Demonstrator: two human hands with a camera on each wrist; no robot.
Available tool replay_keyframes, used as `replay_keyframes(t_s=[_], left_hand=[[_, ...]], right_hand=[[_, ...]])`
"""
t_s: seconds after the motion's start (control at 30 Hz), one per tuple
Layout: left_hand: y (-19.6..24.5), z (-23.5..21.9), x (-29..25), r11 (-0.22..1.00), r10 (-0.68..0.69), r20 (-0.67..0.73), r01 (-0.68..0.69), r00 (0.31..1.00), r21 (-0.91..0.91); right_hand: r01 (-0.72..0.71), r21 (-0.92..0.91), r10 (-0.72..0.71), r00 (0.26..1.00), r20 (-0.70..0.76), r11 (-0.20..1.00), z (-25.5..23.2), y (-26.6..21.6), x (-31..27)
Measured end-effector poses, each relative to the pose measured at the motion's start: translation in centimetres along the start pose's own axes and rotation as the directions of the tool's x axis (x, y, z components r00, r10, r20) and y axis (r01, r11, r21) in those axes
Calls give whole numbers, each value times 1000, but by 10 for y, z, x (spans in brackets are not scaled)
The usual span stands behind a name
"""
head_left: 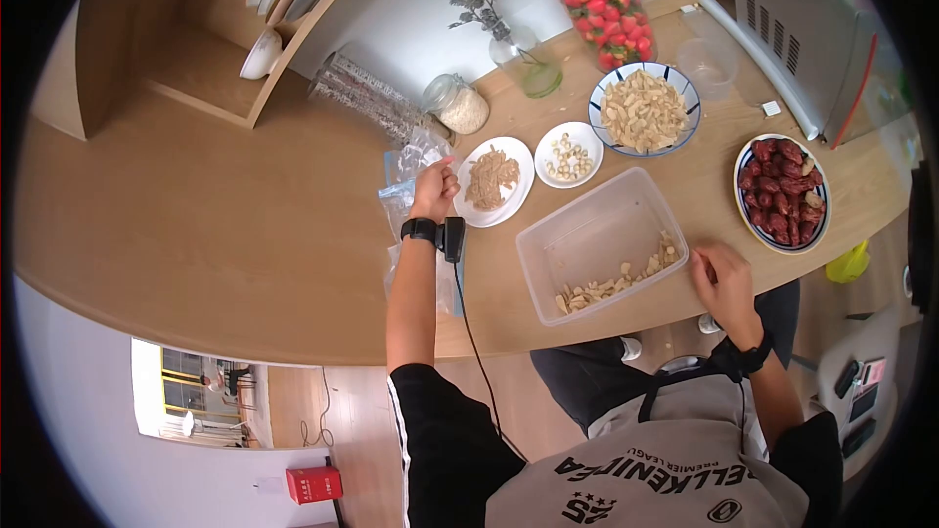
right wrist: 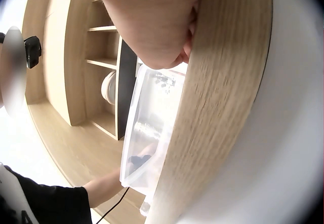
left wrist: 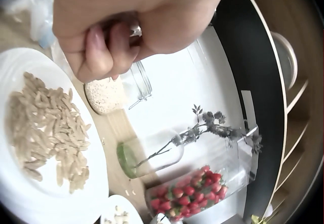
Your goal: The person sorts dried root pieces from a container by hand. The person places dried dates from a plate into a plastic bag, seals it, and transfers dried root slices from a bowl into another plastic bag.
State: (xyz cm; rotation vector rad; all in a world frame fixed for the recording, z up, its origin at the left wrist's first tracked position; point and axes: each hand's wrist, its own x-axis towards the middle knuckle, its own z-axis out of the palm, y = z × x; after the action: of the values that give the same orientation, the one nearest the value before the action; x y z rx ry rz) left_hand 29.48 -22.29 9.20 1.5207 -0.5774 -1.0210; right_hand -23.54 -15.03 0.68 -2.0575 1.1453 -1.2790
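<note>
Head view: pale pieces [head_left: 597, 294] in plastic box [head_left: 585, 246]

Wood shelf [head_left: 201, 90] at 10 o'clock; wht. wall [head_left: 411, 39] approx. 12; bright window [head_left: 184, 364] w/ yellow frame, 8; wood flr. [head_left: 381, 420] at 7.

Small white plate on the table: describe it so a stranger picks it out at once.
On the wooden table, beyond the clear plastic container, three dishes stand in a row. The small white plate is the middle one, between the larger white plate and the blue-rimmed bowl. It is the smallest, with scattered, pale, roundish pieces.
</note>
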Motion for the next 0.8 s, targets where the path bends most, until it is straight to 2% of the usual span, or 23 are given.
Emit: replay_keyframes(t_s=[0.03,0.17,0.23,0.3,0.37,0.43,0.47,0.5,0.53,0.57,0.6,0.63,0.67,0.73,0.8], left_hand=[[3,2,6,996,-22,12,23,1000,-81],[16,14,33,983,-69,-3,68,998,-171],[21,17,49,962,-85,-62,66,994,-263],[19,18,68,971,-67,-69,49,995,-235],[16,21,84,984,12,-134,-36,991,-176],[15,21,97,995,18,-143,-32,990,-96],[16,25,98,984,77,-159,-49,984,172],[17,30,100,902,138,-155,-59,978,428],[14,28,107,744,218,-175,-48,960,667],[5,15,121,742,210,-172,-42,962,669],[-5,0,133,507,379,-26,-184,925,842],[-8,-2,133,215,493,159,-296,855,931],[-9,-5,134,212,488,158,-293,858,932],[-10,-10,133,-150,496,316,-278,809,949],[-13,-9,132,-158,506,298,-252,810,955]], right_hand=[[5,-14,-5,1000,11,1000,0,-1,1],[24,-43,-23,1000,20,999,-2,-2,4],[-11,-49,13,999,46,999,-2,-3,5],[-16,-60,19,999,48,998,-3,-5,7],[-19,-71,22,999,49,997,-2,-4,7],[-8,-90,12,999,39,996,0,-2,7],[-20,-92,24,999,41,996,0,-2,8],[-21,-98,25,999,41,995,1,-3,9],[-20,-103,25,999,42,994,0,-3,10],[-30,-105,34,998,44,994,0,-3,9],[-42,-105,48,998,50,994,0,-3,8],[-53,-103,59,997,56,993,1,-2,8],[-59,-100,65,996,59,993,1,-2,8],[-49,-108,56,997,59,993,2,-2,8],[-43,-107,49,997,59,993,4,0,7]])
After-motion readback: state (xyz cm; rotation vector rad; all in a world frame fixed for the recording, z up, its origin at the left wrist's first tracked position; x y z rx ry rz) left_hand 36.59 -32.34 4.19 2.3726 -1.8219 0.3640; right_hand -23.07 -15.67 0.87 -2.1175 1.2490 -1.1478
